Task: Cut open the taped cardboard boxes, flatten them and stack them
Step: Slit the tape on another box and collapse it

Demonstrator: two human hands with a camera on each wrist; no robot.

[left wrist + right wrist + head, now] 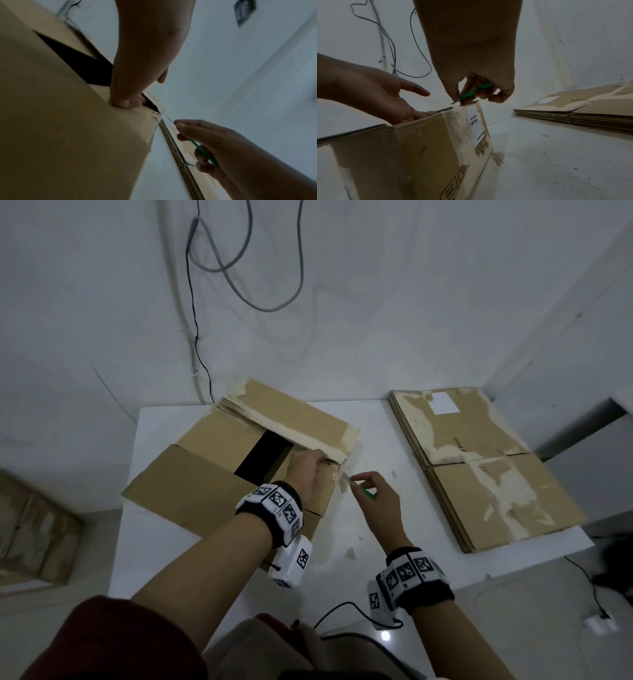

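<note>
A brown cardboard box (219, 440) stands on the white table (376, 422), its near flap folded out to the left and a dark gap in its top. My left hand (306, 470) presses fingertips (126, 103) down on the inner flap at the box's right corner, thumb held off. My right hand (363, 486) pinches a green-handled knife (474, 90); its blade (347, 477) points at the taped corner just right of my left hand. Clear tape and a white label (477, 125) cover the box's right side (423, 142).
A stack of flattened boxes (479, 467) lies at the table's right end. Another cardboard box (30, 529) sits low at the far left. Cables (239, 268) hang on the wall behind. Tape scraps (350, 553) lie on the table between my arms.
</note>
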